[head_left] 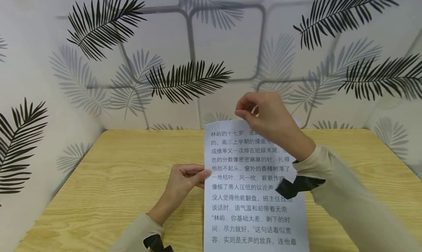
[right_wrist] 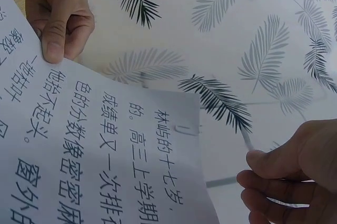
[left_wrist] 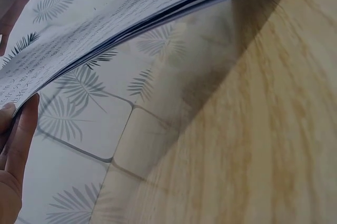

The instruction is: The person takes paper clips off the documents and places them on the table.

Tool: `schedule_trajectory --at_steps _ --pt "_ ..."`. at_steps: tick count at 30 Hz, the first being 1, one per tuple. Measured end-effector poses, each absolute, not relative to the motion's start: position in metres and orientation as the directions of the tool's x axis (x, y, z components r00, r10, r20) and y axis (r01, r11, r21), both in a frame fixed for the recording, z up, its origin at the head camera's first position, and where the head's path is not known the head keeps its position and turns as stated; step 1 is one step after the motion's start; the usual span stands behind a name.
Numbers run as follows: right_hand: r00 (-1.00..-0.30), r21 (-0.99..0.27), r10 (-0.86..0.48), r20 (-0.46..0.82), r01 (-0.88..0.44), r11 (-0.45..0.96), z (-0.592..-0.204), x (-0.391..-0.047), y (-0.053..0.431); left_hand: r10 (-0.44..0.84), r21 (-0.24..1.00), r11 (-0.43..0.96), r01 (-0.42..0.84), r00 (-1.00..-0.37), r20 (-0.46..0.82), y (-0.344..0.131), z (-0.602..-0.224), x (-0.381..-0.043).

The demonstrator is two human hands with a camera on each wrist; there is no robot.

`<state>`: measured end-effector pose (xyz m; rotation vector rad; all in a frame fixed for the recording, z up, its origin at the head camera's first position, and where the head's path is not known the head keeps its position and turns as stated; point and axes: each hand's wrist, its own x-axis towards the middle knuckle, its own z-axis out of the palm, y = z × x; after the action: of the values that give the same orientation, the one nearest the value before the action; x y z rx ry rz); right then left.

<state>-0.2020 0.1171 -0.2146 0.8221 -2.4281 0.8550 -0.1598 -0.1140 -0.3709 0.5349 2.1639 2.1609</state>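
A stack of printed paper sheets [head_left: 250, 208] stands tilted up from the table, its text facing me. My left hand [head_left: 184, 182] pinches the stack's left edge, thumb on the front and fingers behind; the left wrist view shows several layers in the stack [left_wrist: 158, 10]. A small wire paper clip [right_wrist: 185, 132] sits near the top left corner. My right hand [head_left: 263, 111] is raised just above the top edge, overlapping the upper right text in the head view. Its fingers [right_wrist: 263, 184] are loosely bent, thumb near the index finger, with nothing visible between them.
The wooden table [head_left: 115, 171] lies under the stack and extends to both sides. Behind it stands a pale wall [head_left: 224, 36] with a leaf pattern. Dark straps [head_left: 300, 186] are around both wrists.
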Motion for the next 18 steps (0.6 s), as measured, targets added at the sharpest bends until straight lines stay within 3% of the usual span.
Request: schedule_trajectory --at_steps 18 --pt "-0.716 -0.446 -0.456 0.529 -0.692 0.568 -0.228 -0.207 0.083 0.270 0.975 -0.044 0.218 -0.937 0.222 -0.114 -0.373 -0.159"
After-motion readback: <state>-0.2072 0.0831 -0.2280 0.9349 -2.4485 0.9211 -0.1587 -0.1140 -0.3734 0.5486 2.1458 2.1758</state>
